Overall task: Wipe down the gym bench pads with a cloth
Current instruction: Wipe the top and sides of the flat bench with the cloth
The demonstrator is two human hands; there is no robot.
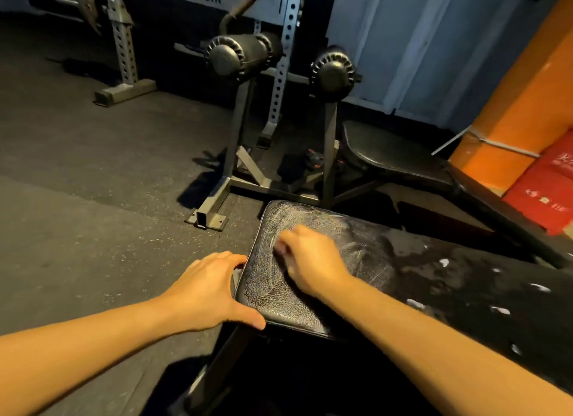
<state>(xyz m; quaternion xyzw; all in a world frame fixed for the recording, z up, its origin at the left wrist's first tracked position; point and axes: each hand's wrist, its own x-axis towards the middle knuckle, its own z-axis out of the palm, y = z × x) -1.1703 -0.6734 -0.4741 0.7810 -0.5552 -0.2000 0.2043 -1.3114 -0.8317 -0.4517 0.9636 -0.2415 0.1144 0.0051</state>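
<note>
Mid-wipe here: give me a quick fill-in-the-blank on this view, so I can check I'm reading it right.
1. The left hand grips the bench pad at its edge, while the right hand lies on its ___ surface.
2. Pale smears streak the pad, whose upholstery is ___.
3. The pillar on the right is painted ___.
Missing words: top; black; orange.

black bench pad [269, 294] on the rubber floor [93, 229]. on the pad: whitish smears [328, 225] at its far end, white flecks [445, 262] rightward, right hand [313, 260] over a blurred pale cloth [280, 246]; left hand [210, 288] grips its left edge.
</note>
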